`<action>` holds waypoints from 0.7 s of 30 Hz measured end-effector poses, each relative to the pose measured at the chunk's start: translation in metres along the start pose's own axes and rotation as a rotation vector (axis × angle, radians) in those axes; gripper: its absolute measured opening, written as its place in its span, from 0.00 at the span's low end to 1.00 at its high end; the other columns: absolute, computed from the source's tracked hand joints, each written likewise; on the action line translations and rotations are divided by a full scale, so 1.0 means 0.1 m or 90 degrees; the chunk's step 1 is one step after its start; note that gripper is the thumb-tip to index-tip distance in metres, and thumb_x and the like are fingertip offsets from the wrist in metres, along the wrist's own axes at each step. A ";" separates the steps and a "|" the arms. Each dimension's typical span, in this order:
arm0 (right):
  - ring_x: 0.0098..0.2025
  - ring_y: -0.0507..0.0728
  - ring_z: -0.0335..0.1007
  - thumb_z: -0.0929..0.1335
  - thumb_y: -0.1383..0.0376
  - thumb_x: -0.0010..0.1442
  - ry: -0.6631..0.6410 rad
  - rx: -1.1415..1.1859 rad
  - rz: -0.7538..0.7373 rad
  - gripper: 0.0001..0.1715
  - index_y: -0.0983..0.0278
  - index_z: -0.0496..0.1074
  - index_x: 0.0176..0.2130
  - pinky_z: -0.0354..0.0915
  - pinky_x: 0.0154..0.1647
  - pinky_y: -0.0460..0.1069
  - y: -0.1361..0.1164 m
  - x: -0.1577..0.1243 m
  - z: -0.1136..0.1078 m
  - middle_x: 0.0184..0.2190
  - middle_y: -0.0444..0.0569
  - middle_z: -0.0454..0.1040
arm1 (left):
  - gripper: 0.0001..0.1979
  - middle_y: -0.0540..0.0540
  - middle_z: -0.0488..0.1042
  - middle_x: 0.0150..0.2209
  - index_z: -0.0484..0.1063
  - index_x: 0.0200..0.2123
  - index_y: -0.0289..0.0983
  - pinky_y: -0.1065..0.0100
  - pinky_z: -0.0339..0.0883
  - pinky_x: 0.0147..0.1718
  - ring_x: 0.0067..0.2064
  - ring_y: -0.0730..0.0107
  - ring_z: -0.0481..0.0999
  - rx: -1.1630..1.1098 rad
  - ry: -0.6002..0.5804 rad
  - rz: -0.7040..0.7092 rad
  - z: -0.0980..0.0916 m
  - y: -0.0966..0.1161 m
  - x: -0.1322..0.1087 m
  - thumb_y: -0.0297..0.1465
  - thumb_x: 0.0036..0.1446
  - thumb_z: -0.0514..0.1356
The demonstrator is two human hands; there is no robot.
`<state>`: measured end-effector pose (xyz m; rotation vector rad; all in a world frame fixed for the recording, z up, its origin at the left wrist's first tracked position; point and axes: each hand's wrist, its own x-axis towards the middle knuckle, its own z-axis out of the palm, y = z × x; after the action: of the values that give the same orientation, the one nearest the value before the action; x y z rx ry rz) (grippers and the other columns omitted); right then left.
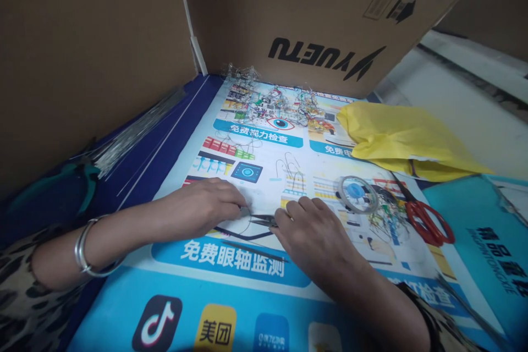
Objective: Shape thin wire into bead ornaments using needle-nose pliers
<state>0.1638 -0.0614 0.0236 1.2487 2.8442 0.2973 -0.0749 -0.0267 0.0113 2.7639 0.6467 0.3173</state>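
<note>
My left hand [210,204] is closed in a pinch on a thin wire [249,219] that bends in a curve below the fingertips. Opposite it, my right hand [311,228] wraps round a pair of pliers [264,220], whose dark pointed jaws reach left to the wire. Whether the jaws grip the wire is too small to tell. Just beyond the hands lie a few bent wire pieces [292,168] on the printed poster sheet [198,286]. A roll of clear tape [358,194] sits beyond my right hand.
Red-handled scissors [429,223] and a yellow bag [396,135] lie at right, beside a teal bag [474,242]. Tangled wire pieces [280,102] spread before the cardboard box [289,5]. Straight wires [132,135] and teal-handled pliers [88,173] lie at left.
</note>
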 end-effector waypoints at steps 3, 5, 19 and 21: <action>0.31 0.56 0.60 0.67 0.67 0.55 -0.006 -0.016 -0.004 0.02 0.63 0.69 0.30 0.47 0.31 0.50 0.00 0.00 0.00 0.27 0.47 0.69 | 0.14 0.46 0.73 0.48 0.72 0.42 0.40 0.61 0.59 0.49 0.50 0.62 0.69 -0.004 0.005 -0.004 -0.01 0.01 0.00 0.21 0.55 0.54; 0.30 0.56 0.60 0.67 0.67 0.55 -0.010 -0.021 -0.002 0.02 0.63 0.69 0.29 0.46 0.31 0.51 0.01 0.01 -0.01 0.27 0.47 0.69 | 0.14 0.46 0.73 0.48 0.72 0.42 0.40 0.61 0.59 0.50 0.51 0.63 0.69 -0.009 0.002 0.000 -0.02 0.01 0.00 0.21 0.55 0.54; 0.31 0.56 0.59 0.66 0.68 0.55 -0.005 -0.027 0.002 0.02 0.63 0.68 0.30 0.46 0.31 0.51 0.04 -0.01 0.03 0.27 0.47 0.68 | 0.15 0.45 0.72 0.49 0.71 0.44 0.40 0.62 0.55 0.54 0.53 0.64 0.67 -0.026 -0.009 0.027 -0.06 0.01 0.00 0.21 0.56 0.53; 0.31 0.56 0.59 0.66 0.68 0.55 -0.006 -0.026 0.002 0.02 0.63 0.68 0.30 0.46 0.31 0.51 0.05 -0.01 0.04 0.27 0.47 0.68 | 0.15 0.45 0.71 0.50 0.71 0.43 0.39 0.61 0.55 0.54 0.53 0.64 0.67 -0.041 -0.017 0.030 -0.07 0.00 0.01 0.21 0.56 0.53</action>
<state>0.1687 -0.0579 0.0210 1.2438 2.8134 0.3475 -0.0759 -0.0248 0.0179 2.7198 0.5556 0.3050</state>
